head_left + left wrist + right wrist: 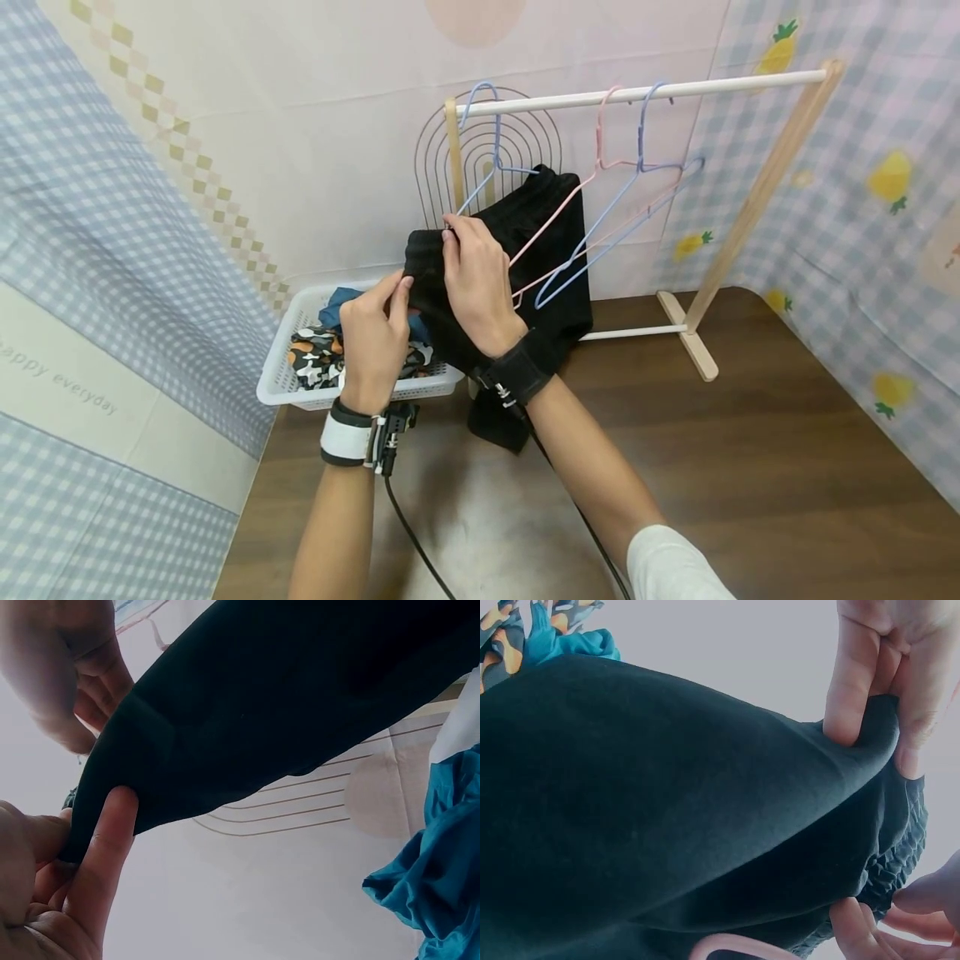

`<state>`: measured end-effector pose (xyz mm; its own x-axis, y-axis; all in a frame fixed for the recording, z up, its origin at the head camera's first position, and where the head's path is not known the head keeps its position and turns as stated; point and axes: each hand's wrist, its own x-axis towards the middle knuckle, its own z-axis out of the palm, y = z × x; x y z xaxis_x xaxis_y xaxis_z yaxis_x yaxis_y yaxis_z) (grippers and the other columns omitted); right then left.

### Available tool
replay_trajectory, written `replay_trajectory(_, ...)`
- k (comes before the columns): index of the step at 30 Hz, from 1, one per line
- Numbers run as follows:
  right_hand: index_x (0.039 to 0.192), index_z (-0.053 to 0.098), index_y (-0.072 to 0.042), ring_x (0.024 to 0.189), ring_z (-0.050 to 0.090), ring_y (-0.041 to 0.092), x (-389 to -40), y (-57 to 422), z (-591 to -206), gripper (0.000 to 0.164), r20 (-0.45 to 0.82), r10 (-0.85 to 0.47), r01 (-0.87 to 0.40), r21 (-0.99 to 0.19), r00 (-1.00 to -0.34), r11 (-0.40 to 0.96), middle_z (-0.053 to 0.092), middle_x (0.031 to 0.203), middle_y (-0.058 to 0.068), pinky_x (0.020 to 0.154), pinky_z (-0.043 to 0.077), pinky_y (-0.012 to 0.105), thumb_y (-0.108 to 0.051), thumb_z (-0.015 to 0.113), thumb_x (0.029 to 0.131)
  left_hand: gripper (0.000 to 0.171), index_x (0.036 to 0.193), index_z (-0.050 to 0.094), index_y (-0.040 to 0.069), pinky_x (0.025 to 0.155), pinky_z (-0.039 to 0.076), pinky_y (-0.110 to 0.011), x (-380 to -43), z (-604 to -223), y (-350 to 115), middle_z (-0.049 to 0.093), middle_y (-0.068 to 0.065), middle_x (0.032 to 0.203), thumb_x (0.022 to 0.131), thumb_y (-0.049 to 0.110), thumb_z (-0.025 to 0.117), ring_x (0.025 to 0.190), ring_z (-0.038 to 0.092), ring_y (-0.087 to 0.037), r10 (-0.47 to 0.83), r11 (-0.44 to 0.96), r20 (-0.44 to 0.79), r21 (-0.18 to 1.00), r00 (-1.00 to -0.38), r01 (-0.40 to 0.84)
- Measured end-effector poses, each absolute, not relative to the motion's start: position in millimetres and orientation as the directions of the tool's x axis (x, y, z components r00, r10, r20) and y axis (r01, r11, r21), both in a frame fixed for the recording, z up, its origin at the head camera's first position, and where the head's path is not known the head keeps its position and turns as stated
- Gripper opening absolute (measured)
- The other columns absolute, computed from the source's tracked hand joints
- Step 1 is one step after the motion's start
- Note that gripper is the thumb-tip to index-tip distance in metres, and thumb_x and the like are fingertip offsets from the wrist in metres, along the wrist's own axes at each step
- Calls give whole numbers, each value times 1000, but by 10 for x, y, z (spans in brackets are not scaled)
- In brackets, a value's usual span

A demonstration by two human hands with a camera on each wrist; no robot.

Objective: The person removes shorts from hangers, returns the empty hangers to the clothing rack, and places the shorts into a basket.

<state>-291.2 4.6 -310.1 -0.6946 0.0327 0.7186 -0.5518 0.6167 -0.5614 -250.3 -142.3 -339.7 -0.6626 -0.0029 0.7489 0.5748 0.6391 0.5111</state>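
Observation:
Black pants (555,225) with a gathered elastic waistband (892,862) hang on the rack, one end of a blue hanger (497,142) reaching into the waist. My left hand (375,342) pinches the left corner of the waistband between thumb and fingers. In the left wrist view the left hand (82,900) has its index finger straight along the fabric. Close beside it, my right hand (480,283) pinches the waistband by the lower left end of the blue hanger. The right wrist view shows the right hand's fingertips (847,919) at the gathered edge.
A white basket (277,375) with patterned cloth (315,358) and blue cloth (442,847) stands at the left. A pink hanger (600,133) and another blue hanger (641,133) hang from the white rod (720,85), overlapping the pants. The rack's wooden post (765,200) stands right.

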Motion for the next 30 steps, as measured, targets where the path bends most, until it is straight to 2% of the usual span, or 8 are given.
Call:
replay_trajectory(9,136,66,4,125,66,29,-2907,78,-3046,32,731,33,-572,-560,-682,599,68,132,18,106,54,40,-12,52,112,30,115,78,-1,61,58,-40,-2506,-3318,-1373,77,-16,84,110,21,58,66,72,-26,-14,638,777,492,-630,593)
replay_trajectory(16,138,65,2,126,65,29,-2896,96,-3019,33,728,39,-555,-554,-684,621,67,135,17,106,53,41,-14,51,112,31,115,78,-1,61,57,-40,-2503,-3270,-1338,76,-15,81,110,23,59,64,70,-25,-22,645,777,491,-629,585)
replay_trajectory(30,146,58,2,131,62,30,-2912,134,-2930,39,714,44,-527,-555,-698,644,62,143,18,110,51,42,-16,52,113,31,119,77,-2,66,61,-39,-2626,-3101,-1326,77,-19,87,109,21,59,68,75,-28,-17,589,757,536,-654,605)
